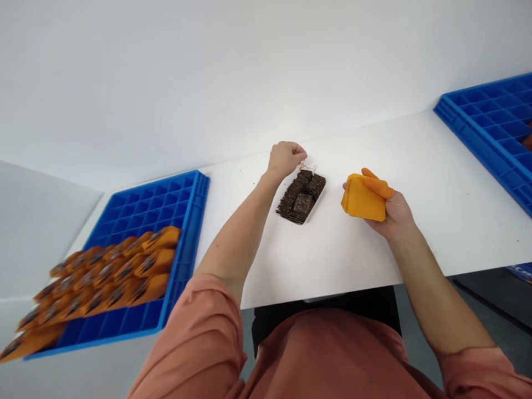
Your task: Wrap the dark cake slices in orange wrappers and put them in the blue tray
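My left hand (287, 157) is pinched shut over the far end of a small white tray (310, 217). Thin tan loops that look like rubber bands (308, 165) are at its fingertips, and it seems to grip one of them. Rows of thin dark brown squares (294, 195) fill the tray, with one larger dark square piece (303, 204) lying flat on top. To the right, my right hand (397, 213) holds a flat, squarish orange packet (364, 198) above the table. Orange covers its thumb, which presses across the packet's face.
A blue divided crate (199, 210) on the left holds several orange packets (153, 263) with dark markings in its near part. Another blue divided crate (477, 124) stands at the right. Both flank the white table (332, 266), and a pale wall rises behind it.
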`<state>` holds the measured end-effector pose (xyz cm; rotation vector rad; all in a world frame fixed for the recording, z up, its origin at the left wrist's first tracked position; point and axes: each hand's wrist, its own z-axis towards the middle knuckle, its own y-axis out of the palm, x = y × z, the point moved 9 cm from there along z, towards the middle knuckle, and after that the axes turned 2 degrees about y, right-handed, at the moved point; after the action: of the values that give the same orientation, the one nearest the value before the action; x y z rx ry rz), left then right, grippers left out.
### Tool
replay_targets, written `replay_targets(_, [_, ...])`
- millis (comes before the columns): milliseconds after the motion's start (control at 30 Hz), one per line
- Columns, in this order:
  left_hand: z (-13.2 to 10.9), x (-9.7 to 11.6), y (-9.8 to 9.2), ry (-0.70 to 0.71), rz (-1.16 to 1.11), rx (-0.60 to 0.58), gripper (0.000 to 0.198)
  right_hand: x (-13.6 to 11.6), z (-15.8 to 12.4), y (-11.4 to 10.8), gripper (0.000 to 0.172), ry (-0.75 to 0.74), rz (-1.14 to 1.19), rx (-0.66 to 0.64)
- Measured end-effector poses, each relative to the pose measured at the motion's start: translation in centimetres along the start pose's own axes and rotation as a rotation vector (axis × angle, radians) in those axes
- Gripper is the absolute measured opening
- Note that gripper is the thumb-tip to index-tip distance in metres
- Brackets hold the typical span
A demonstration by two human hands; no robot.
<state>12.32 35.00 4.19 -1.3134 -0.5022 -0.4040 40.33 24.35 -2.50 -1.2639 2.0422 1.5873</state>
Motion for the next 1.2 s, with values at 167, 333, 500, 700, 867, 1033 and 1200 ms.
replay_targets(167, [0.5, -0.2, 0.2, 0.022, 0.02, 0.012, 0.021, 0.6, -1.0, 1.0, 0.051, 0.028, 0.05, -0.017])
replay_targets(333, [0.2, -0.4, -0.8, -0.024, 0.083, -0.034, 0.023, 0.7, -0.6, 0.7, 0.053, 0.047, 0.058, -0.011])
replay_targets(500, [-4.1, 2.5, -3.6, 0.008, 0.001, 0.004, 0.025, 0.6, -0.4, 0.4, 0.055, 0.018, 0.04, 0.021])
replay_targets(700, [-15.3, 6.7, -2.0, 0.089, -0.541, -0.142, 0.065, 2.3, -2.5, 3.3, 0.062, -0.024, 0.064, 0.023])
replay_targets(867, [-21.2, 6.4, 2.3, -0.09, -0.971, -0.324, 0.06, 4.6, -4.8, 6.9, 0.066, -0.096, 0.034, -0.039])
replay_targets(1033, [-22.9, 3.2, 1.0, -0.202, -1.175, -0.228, 0.062, 6.7, -6.5, 9.9, 0.064, -0.092, -0.083, -0.164])
replay_targets(1200, [-19.8, -6.6, -5.4, -0.311, -1.016, 0.175, 0.057, 5.8, -6.2, 9.8, 0.058, -0.132, -0.195, -0.226])
